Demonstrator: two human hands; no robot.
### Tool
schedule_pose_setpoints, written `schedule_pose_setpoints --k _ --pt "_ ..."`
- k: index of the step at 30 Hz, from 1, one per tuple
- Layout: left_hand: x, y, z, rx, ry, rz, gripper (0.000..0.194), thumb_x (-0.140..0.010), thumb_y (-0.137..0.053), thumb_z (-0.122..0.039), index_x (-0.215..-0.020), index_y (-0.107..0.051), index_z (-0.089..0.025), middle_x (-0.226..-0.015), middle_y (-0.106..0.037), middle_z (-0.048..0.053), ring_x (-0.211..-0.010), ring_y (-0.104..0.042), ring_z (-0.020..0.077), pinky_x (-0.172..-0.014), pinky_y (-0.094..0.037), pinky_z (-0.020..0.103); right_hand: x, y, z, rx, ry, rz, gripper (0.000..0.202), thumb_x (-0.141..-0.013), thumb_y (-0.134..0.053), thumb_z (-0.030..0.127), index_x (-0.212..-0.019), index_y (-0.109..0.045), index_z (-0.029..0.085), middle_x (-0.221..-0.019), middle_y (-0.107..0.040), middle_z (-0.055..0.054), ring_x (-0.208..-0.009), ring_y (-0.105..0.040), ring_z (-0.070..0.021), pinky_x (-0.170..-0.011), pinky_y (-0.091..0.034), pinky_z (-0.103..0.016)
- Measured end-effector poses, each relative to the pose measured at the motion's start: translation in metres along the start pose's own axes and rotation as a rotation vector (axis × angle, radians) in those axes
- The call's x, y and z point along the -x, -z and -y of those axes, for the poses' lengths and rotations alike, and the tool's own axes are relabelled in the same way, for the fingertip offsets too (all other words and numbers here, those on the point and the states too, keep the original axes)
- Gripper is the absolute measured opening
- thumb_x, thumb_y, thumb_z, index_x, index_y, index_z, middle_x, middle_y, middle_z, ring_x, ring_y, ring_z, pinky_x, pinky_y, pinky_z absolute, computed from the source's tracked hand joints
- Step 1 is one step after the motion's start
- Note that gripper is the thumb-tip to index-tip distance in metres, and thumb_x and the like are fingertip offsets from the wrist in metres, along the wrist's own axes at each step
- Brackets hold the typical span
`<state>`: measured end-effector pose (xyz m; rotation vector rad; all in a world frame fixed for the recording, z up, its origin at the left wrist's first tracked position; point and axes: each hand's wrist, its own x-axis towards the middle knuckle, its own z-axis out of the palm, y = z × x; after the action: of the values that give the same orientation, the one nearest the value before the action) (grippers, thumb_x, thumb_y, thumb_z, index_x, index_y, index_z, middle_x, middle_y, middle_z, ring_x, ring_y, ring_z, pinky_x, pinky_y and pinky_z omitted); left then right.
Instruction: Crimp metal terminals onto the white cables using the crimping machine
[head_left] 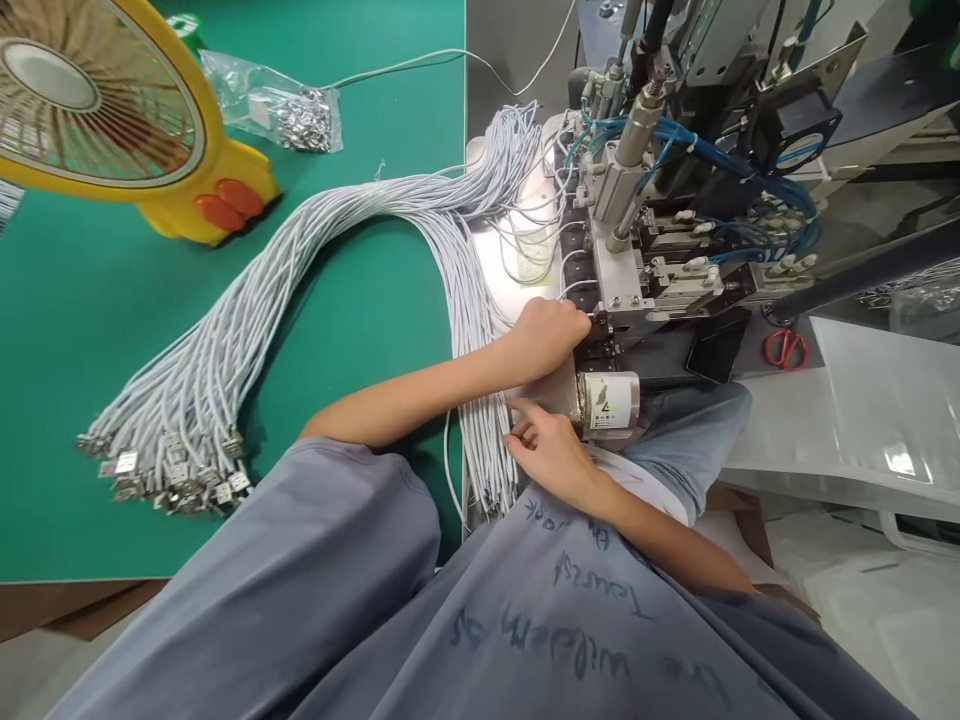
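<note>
My left hand (551, 332) is closed at the front of the machine (619, 240), its fingertips against the row of dark fixtures. What it pinches is hidden behind the knuckles. My right hand (551, 450) lies nearer my body, beside the hanging ends of the white cables (474, 330). Its index finger is stretched out and the thumb stands apart, both close to the cables. The large cable bundle curves over the green table (352, 320), with metal connectors (180, 475) at its left end. Several thin cables run over the lit white plate (517, 270) toward the fixtures.
A yellow fan (225, 190) stands at the upper left, near a clear bag of metal parts (300, 118). Beside my right hand is a labelled roll (609, 402). A dark phone (718, 345) and red-handled scissors (785, 350) lie to the right.
</note>
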<state>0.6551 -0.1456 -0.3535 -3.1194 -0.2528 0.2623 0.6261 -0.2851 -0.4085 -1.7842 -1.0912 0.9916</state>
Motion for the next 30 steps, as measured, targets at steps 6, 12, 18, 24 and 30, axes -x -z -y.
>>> schedule_pose_setpoints --k 6,12,18,24,30 --pt "0.003 0.001 -0.003 0.015 0.011 0.001 0.027 -0.077 -0.041 0.001 -0.085 -0.065 -0.01 -0.079 -0.064 0.013 -0.072 -0.062 0.0231 -0.053 -0.031 0.028 0.006 0.002 0.008 0.248 0.055 -0.051 0.049 -0.074 -0.041 0.011 -0.122 -0.046 0.018 -0.069 -0.062 -0.001 -0.064 -0.059 -0.0188 -0.063 -0.041 -0.029" --pt "0.016 0.014 -0.022 0.166 -0.169 -0.115 0.026 -0.087 -0.039 -0.012 -0.085 -0.065 -0.012 -0.076 -0.062 0.009 -0.07 -0.059 0.0188 -0.053 -0.034 0.029 0.011 0.017 0.006 0.185 0.007 -0.206 0.018 -0.08 -0.039 0.02 -0.083 -0.057 0.018 -0.067 -0.06 -0.006 -0.064 -0.057 -0.0209 -0.06 -0.04 -0.03" --pt "0.021 0.01 -0.028 0.584 -0.398 -0.194 0.037 -0.097 -0.029 -0.028 -0.107 -0.06 -0.012 -0.093 -0.063 0.008 -0.086 -0.059 0.0143 -0.074 -0.044 0.025 0.013 0.079 -0.002 -0.088 -0.074 -0.329 0.01 -0.077 -0.054 0.026 -0.075 -0.058 0.018 -0.068 -0.061 -0.004 -0.066 -0.056 -0.0184 -0.058 -0.042 -0.028" --pt "0.012 0.002 -0.018 0.622 -0.274 -0.249 0.03 -0.094 -0.041 -0.026 -0.114 -0.056 -0.01 -0.094 -0.063 0.009 -0.084 -0.06 0.0142 -0.07 -0.045 0.024 0.002 0.121 -0.008 -0.354 0.038 -0.541 0.015 -0.068 -0.067 0.029 -0.073 -0.057 0.019 -0.066 -0.06 0.001 -0.055 -0.053 -0.0107 -0.054 -0.046 -0.025" --pt "0.009 0.008 -0.01 0.628 -0.271 -0.316 0.019 -0.087 -0.05 -0.015 -0.081 -0.067 -0.011 -0.069 -0.062 0.003 -0.061 -0.055 0.0098 -0.056 -0.04 0.02 -0.01 0.113 -0.01 -0.468 0.144 -0.609 0.015 -0.07 -0.068 0.028 -0.08 -0.062 0.019 -0.075 -0.064 -0.002 -0.065 -0.06 -0.0135 -0.058 -0.051 -0.027"
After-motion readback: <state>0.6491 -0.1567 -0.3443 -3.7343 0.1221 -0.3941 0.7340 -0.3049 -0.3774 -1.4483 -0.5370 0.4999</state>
